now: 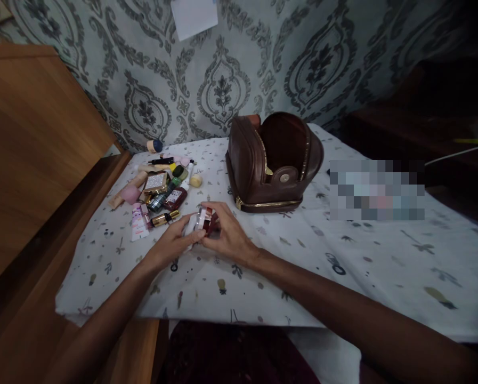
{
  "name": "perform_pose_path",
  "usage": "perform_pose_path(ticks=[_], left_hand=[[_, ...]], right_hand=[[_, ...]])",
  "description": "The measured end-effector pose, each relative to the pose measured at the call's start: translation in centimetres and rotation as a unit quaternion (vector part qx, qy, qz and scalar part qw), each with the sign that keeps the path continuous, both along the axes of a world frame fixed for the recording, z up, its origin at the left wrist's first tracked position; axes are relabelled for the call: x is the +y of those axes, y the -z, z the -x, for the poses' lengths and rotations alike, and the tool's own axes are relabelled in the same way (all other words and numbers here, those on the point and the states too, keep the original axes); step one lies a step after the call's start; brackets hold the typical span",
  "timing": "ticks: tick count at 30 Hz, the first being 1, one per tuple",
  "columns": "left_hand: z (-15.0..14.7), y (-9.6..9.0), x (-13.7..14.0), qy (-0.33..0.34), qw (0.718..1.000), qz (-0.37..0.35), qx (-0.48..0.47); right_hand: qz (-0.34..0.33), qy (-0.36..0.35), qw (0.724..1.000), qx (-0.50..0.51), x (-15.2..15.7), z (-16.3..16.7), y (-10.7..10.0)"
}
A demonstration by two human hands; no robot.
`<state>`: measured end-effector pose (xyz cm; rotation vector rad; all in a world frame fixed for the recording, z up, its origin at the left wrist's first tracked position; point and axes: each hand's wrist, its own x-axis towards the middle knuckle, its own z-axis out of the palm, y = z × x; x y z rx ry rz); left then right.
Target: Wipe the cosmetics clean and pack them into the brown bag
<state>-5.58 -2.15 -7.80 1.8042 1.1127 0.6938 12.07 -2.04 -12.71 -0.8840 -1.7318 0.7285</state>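
Both my hands are together over the front left part of the cloth-covered table. Between them is a small red and clear container, its exact kind hard to make out. My left hand is closed on its left side, where something whitish also shows by the fingers. My right hand grips it from the right, fingers curled round the far side and partly hiding it. Just left of the hands lie a gold and black tube, a dark red bottle and a white and purple squeeze tube.
A brown cosmetic bag stands unzipped behind my right hand. Back left, several cosmetics are heaped, among them a glittery gold compact and a pink sponge. A wooden panel borders the left; a blurred-out patch covers something at right.
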Motion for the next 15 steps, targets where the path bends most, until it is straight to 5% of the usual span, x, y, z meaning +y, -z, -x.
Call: perform_pose_path(ticks=[4,11,15], left_hand=[[0.4,-0.3,-0.1,-0.004,1.0,-0.017,0.022],[0.4,0.7,-1.7,-0.011,0.98,-0.165,0.108],[0.5,1.5,-2.8,-0.034,0.946,-0.268,0.179]], right_hand=[[0.122,-0.088,0.986,0.071,0.1,0.1,-0.3],[0.177,0.044,0.983,0.01,-0.1,0.0,-0.8],[0.174,0.038,0.984,0.011,0.0,0.1,-0.6]])
